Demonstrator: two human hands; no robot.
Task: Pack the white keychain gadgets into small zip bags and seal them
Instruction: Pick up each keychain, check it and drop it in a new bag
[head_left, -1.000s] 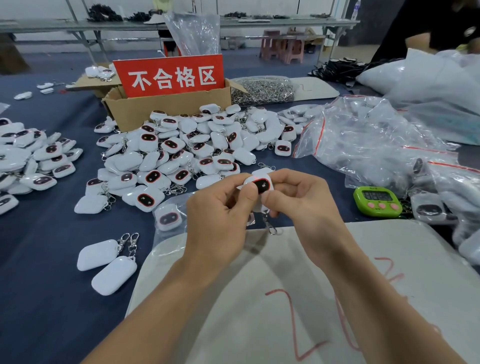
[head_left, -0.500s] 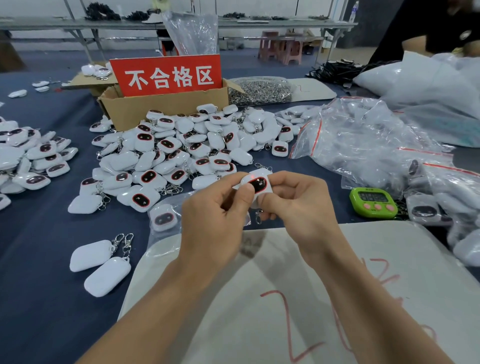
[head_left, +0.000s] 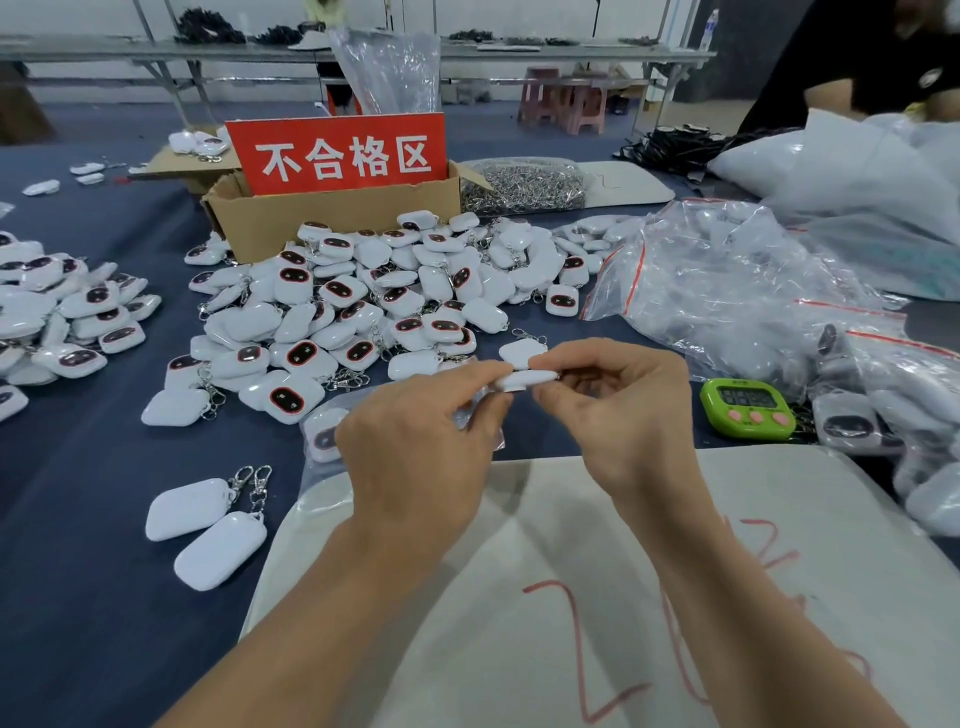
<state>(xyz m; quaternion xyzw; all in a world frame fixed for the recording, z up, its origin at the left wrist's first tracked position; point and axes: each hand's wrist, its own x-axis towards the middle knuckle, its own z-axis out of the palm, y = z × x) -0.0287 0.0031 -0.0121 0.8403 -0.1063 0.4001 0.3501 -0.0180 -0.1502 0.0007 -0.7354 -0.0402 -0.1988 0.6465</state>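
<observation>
A person's two bare forearms reach up from the bottom of the frame to its centre, above a navy worktop (head_left: 78, 571). The left hand (head_left: 415, 441) and right hand (head_left: 623, 415) meet fingertip to fingertip, and each grip is clamped on the same white keychain gadget (head_left: 524, 378), pinched at either end between thumb and forefinger and seen edge-on, lifted off the surface. A scrap of clear plastic (head_left: 483, 421) shows just under the left fingers; whether it is held cannot be told. Beneath the arms lies a white sheet (head_left: 415, 649) marked with red scrawl. Behind the hands, across the middle of the frame, is a large pile of gadgets (head_left: 363, 312), many showing dark faces ringed in red, with a second pile (head_left: 62, 301) at the left edge. At lower left two gadgets lie face down side by side (head_left: 187, 506), metal clasps attached. One bagged gadget (head_left: 324, 434) lies just left of the left hand. At upper centre a cardboard box (head_left: 322, 218) carries a red sign (head_left: 337, 153) with white Chinese characters; a bag of metal clasps (head_left: 524, 187) sits to its right. A heap of clear zip bags (head_left: 727, 291) with red seal strips fills the right side, and a green timer (head_left: 748, 408) lies near the right hand.
</observation>
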